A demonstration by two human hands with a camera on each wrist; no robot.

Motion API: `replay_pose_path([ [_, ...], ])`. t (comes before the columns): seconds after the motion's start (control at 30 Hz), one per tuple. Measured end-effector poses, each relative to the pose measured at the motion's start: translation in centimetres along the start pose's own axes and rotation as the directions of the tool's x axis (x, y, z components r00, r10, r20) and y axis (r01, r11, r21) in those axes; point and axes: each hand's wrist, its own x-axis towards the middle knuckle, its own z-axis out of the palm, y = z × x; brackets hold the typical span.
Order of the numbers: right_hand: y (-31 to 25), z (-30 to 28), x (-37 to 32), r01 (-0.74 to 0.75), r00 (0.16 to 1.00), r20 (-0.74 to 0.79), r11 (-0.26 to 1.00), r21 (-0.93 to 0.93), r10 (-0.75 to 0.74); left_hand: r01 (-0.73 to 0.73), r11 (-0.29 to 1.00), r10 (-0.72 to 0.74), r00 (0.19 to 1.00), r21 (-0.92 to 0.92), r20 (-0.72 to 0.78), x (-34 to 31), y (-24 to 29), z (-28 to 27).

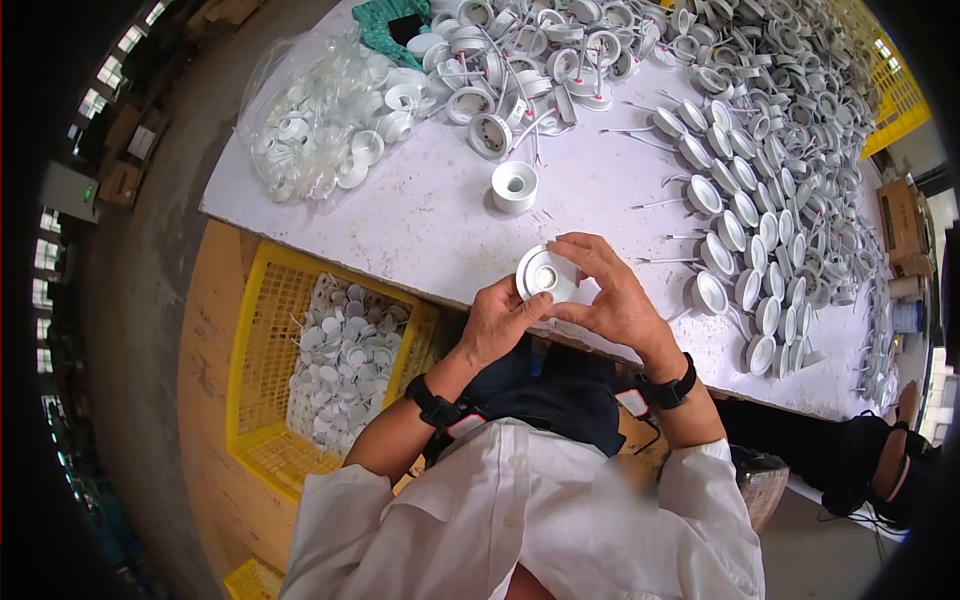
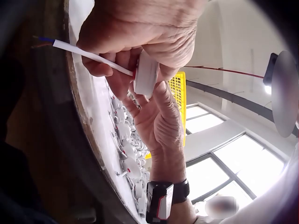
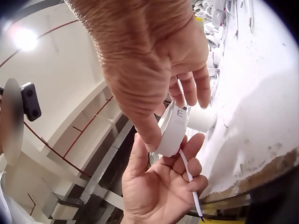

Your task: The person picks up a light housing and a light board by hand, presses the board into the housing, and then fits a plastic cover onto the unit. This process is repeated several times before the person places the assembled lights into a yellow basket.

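Over the table's front edge, a round white lamp housing (image 1: 537, 262) is between both hands, its ringed face turned up in the head view. My left hand (image 1: 497, 320) pinches its near left side, thumb on the rim. My right hand (image 1: 618, 302) grips the far right side between fingers and thumb. From the housing's side, a white cable (image 2: 93, 57) with bare-ended blue and brown wires runs out past the left fingers in the left wrist view. Beyond the hands, a white cup-shaped piece (image 1: 514, 190) stands on the white tabletop (image 1: 420, 220).
At the back left lies a clear plastic bag (image 1: 310, 130) of white cups. Behind the cup-shaped piece is a heap of wired housings (image 1: 490, 135). Rows of housings (image 1: 732, 230) with cables cover the right side. A yellow crate (image 1: 250, 370) of white discs sits below the left edge.
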Motion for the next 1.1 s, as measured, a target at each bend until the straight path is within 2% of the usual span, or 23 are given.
replay_pose_path([
  [0.1, -0.2, 0.0, -0.2, -0.021, 1.000, -0.007, 1.000, 0.016, 0.021, -0.017, 0.999, 0.018, 0.999, 0.042, -0.026, 0.0, -0.2, 0.0],
  [0.17, -0.4, -0.2, -0.5, -0.121, 0.990, -0.048, 0.974, 0.190, 0.132, -0.003, 1.000, 0.004, 0.999, 0.004, -0.033, -0.1, 0.0, 0.2],
  [0.2, 0.0, -0.2, -0.7, -0.121, 0.990, -0.049, 0.975, 0.189, 0.132, 0.009, 0.999, -0.011, 0.999, -0.035, -0.039, -0.1, 0.0, 0.3],
  [0.23, 0.7, -0.1, -0.8, -0.187, 0.976, -0.053, 0.940, 0.286, 0.210, 0.008, 0.999, -0.010, 0.999, -0.035, -0.038, 0.0, 0.0, 0.4],
  [0.27, 1.2, 0.0, -1.0, -0.249, 0.956, -0.050, 0.891, 0.380, 0.289, 0.000, 1.000, 0.001, 0.999, 0.012, -0.051, 0.1, 0.0, 0.4],
  [0.4, 1.9, 1.5, -1.2, -0.289, 0.937, -0.046, 0.845, 0.450, 0.345, -0.014, 0.994, 0.026, 0.994, 0.110, -0.106, 0.2, -0.7, 0.9],
  [0.47, 2.0, 2.1, -1.2, -0.293, 0.923, -0.136, 0.888, 0.355, 0.359, -0.002, 0.992, 0.019, 0.991, 0.125, -0.132, 0.4, -1.1, 1.0],
  [0.63, 1.3, 2.6, -1.0, -0.318, 0.907, -0.163, 0.886, 0.337, 0.387, 0.013, 0.978, 0.025, 0.984, 0.208, -0.178, 0.4, -0.6, 0.9],
  [0.73, 1.3, 2.7, -1.1, -0.319, 0.905, -0.181, 0.896, 0.310, 0.385, 0.042, 0.970, -0.006, 0.989, 0.238, -0.151, 0.5, -0.3, 0.6],
  [0.9, 1.6, 2.5, -1.5, -0.294, 0.907, -0.218, 0.913, 0.283, 0.359, 0.144, 0.986, -0.145, 0.989, 0.080, 0.003, 0.7, 0.1, 0.2],
  [1.0, 0.9, 1.1, -1.6, -0.377, 0.889, -0.164, 0.887, 0.268, 0.427, 0.108, 0.992, -0.111, 0.993, 0.062, 0.048, 0.6, 0.0, 0.1],
  [1.03, 0.1, 0.3, -1.5, -0.271, 0.944, -0.162, 0.955, 0.119, 0.288, 0.106, 0.993, -0.109, 0.993, 0.060, 0.048, 0.6, 0.2, 0.0],
  [1.07, -0.3, -0.4, -1.5, -0.151, 0.980, -0.139, 0.988, -0.036, 0.144, 0.146, 0.975, -0.155, 0.987, 0.166, 0.044, 0.6, 0.5, -0.1],
  [1.1, -0.2, -0.7, -1.4, -0.024, 0.999, -0.047, 0.985, -0.173, 0.016, 0.179, 0.946, -0.196, 0.980, 0.270, 0.039, 0.9, 0.7, -0.1],
])
